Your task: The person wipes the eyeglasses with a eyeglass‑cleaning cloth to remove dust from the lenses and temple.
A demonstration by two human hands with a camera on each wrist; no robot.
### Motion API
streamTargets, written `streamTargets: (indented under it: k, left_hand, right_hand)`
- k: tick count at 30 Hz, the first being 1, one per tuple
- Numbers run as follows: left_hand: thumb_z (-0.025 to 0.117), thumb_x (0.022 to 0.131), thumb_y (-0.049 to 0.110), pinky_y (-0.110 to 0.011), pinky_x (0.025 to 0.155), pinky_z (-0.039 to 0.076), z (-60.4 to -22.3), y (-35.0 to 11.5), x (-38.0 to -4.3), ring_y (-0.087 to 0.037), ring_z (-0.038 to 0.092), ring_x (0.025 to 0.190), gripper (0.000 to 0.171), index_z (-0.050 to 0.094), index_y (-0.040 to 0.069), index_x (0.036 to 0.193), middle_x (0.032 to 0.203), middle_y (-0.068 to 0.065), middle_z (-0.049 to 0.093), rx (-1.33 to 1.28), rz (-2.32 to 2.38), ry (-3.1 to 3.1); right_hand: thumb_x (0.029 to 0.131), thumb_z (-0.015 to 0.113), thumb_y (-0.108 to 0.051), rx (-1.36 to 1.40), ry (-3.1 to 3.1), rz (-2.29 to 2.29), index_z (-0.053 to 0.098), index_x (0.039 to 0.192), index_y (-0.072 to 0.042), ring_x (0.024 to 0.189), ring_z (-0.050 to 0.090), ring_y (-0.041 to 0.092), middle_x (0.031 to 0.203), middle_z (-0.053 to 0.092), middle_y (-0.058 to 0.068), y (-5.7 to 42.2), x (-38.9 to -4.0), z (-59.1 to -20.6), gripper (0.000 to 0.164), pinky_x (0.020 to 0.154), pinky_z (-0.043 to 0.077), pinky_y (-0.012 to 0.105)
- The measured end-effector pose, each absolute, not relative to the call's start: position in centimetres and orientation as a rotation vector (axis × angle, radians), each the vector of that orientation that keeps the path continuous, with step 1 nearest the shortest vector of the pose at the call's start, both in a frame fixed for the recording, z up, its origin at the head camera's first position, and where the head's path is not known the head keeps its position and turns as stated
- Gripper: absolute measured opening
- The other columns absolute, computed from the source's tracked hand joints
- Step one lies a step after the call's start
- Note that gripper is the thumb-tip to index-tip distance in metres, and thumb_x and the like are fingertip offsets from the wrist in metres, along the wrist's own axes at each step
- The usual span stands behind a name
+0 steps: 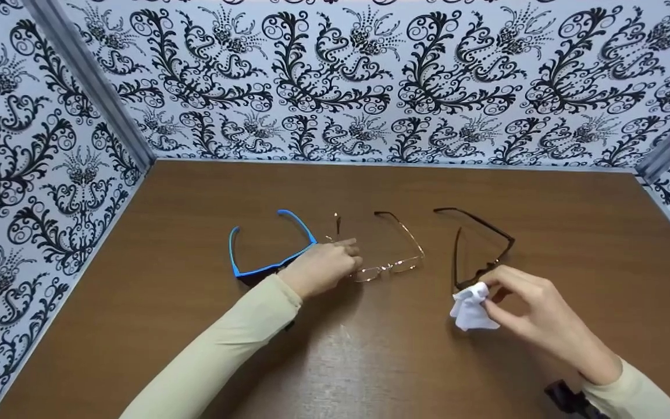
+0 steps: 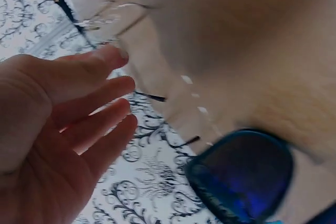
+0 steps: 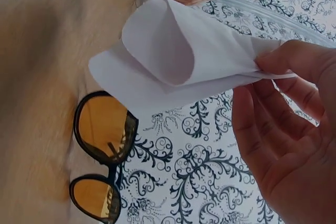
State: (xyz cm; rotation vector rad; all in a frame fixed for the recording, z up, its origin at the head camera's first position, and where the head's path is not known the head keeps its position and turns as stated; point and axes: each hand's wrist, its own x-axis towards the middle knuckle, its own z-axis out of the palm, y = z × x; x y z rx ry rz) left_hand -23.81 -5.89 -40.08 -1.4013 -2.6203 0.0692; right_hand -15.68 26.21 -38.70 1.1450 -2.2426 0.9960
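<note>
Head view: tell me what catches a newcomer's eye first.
Bright blue-framed sunglasses stand out on the brown table, left of thin gold-rimmed glasses. Next comes the white cloth pinched in the right hand, beside black-framed, amber-lensed sunglasses.

The left hand partly hides the wire-rimmed glasses in the head view.

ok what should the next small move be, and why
Probably close the left grip on the thin-rimmed glasses: in the head view it covers part of that pair, in the left wrist view it looks open and holds nothing, while the right grip pinches the white cloth.
</note>
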Motion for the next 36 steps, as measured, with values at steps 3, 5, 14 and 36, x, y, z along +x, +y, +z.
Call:
streamTargets:
  k: [3, 5, 14, 36]
  left_hand:
    - [0.076, 0.077, 0.0, -0.032, 0.084, 0.054, -39.2, -4.7, -23.5, -0.022, 0.056, 0.119, 0.021, 0.069, 0.013, 0.092, 0.106, -0.003, 0.066, -1.369, 0.108, -2.604]
    - [0.076, 0.078, 0.003, -0.033, 0.092, 0.05, -38.7, -3.5, -23.2, -0.022, 0.054, 0.122, 0.026, 0.07, 0.014, 0.1, 0.114, -0.004, 0.065, -1.347, 0.122, -2.602]
    - [0.056, 0.093, 0.002, -0.039, 0.107, 0.035, -37.3, 5.0, -22.5, -0.025, 0.039, 0.135, 0.042, 0.06, 0.022, 0.13, 0.137, -0.005, 0.053, -1.393, 0.206, -2.751]
    - [0.061, 0.093, 0.024, -0.036, 0.112, 0.025, -40.4, 10.8, -22.5, -0.012, 0.05, 0.109, 0.015, 0.073, 0.028, 0.101, 0.108, 0.014, 0.066, -1.502, 0.412, -2.635]
  right_hand:
    - [0.069, 0.072, 0.016, 1.088, -2.254, 0.971, 0.064, 0.094, 0.0, 0.072, 0.06, 0.011, 0.086, 0.064, 0.005, 26.8, -15.9, -38.2, 0.03, 0.064, 0.049, 0.014]
    - [0.076, 0.07, 0.006, 1.05, -2.251, 0.951, 0.064, 0.094, 0.001, 0.075, 0.06, 0.01, 0.086, 0.064, 0.004, 27.2, -16.1, -37.8, 0.019, 0.066, 0.05, 0.014]
    - [0.063, 0.071, 0.019, 0.886, -2.284, 0.833, 0.065, 0.093, 0.0, 0.082, 0.059, 0.003, 0.088, 0.065, 0.0, 28.6, -16.3, -35.9, 0.036, 0.076, 0.047, 0.011]
    - [0.062, 0.072, 0.022, 0.737, -2.261, 0.895, 0.066, 0.092, 0.003, 0.082, 0.057, -0.003, 0.085, 0.067, 0.004, 30.3, -16.3, -36.4, 0.036, 0.076, 0.044, 0.008]
